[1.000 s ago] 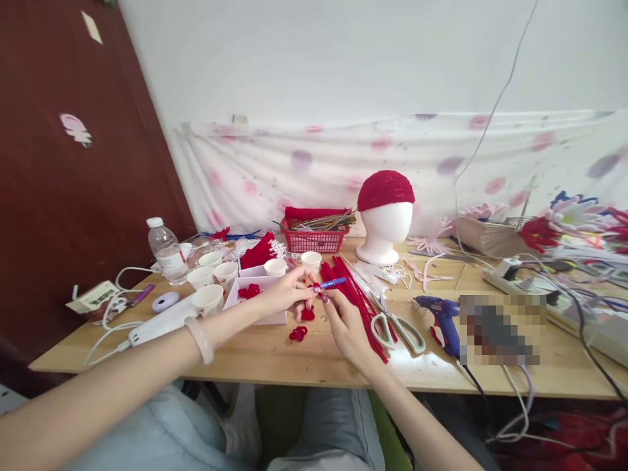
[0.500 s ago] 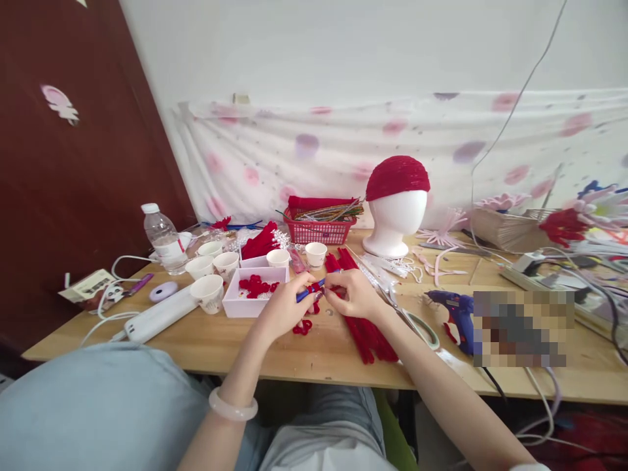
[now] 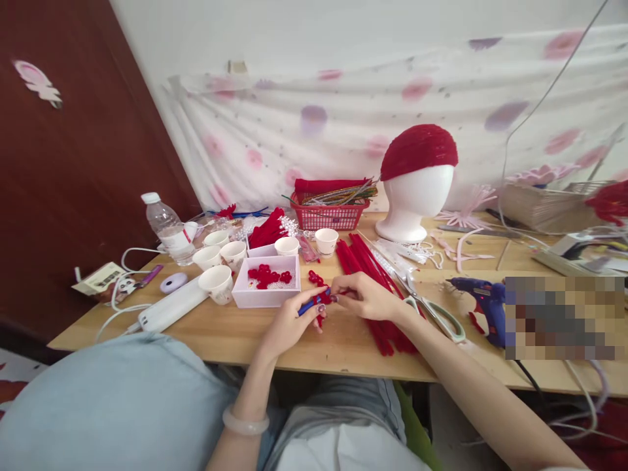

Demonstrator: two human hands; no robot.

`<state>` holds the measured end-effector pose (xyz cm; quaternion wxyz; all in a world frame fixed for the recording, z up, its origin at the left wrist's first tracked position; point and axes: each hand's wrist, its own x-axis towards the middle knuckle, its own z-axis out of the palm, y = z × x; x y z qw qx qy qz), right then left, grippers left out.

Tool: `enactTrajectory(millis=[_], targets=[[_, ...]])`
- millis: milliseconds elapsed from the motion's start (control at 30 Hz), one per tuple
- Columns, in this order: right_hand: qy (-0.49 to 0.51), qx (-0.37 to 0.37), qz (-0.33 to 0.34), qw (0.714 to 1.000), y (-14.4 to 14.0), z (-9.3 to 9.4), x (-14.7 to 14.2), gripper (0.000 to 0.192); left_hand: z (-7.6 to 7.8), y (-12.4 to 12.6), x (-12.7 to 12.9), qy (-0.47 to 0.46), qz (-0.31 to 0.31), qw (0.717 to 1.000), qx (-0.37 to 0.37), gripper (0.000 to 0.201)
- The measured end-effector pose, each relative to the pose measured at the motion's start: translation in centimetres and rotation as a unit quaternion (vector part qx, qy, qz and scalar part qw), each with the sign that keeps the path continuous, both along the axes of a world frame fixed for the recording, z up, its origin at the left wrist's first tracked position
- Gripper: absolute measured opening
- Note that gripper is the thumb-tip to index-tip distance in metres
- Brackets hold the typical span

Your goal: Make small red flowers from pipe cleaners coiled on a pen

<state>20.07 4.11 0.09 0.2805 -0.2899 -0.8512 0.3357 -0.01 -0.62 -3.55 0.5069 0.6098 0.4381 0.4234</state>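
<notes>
My left hand [image 3: 287, 327] is closed around a blue pen-like rod [image 3: 307, 306], its tip pointing toward my right hand. A red fuzzy pipe cleaner [image 3: 326, 297] is bent around the rod's end, between both hands. My right hand [image 3: 366, 297] pinches the pipe cleaner close to the rod; its exact grip is partly hidden by the fingers. Small red loops [image 3: 315, 279] show just beyond the fingertips, and more red shows below them. Right of this, under my right wrist, lies a bundle of long red pipe cleaners [image 3: 380, 330].
Left of my hands stands a white box [image 3: 265, 298] with red looped flowers [image 3: 267, 276] and pearl beads. Paper cups [image 3: 216, 285] surround it. Scissors [image 3: 444, 320] and a blue glue gun [image 3: 483, 301] lie right. Behind are a red basket [image 3: 331, 217] and a white foam head [image 3: 417, 203].
The camera view has shifted, moving most of the scene. Red loops that hung below my fingers now show beyond them too. Both hands keep hold around the blue rod.
</notes>
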Motion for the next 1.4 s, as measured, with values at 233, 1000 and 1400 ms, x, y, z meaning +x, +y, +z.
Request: enactTrajectory(millis=[233, 1000, 1400], targets=[[0.030, -0.139, 0.045, 0.989, -0.1, 0.3, -0.2, 0.015, -0.3, -0.8, -0.4, -0.022, 0.023, 0.999, -0.010, 0.042], [0.094, -0.434, 0.149, 0.884, 1.5, -0.5, 0.4, 0.031, 0.2, -2.9, 0.2, -0.086, -0.008, 0.993, -0.083, 0.042], [0.183, -0.519, 0.215, 0.807, 1.3, -1.6, -0.4, 0.036, 0.8, -2.4, 0.6, -0.203, -0.018, 0.972, -0.119, 0.044]])
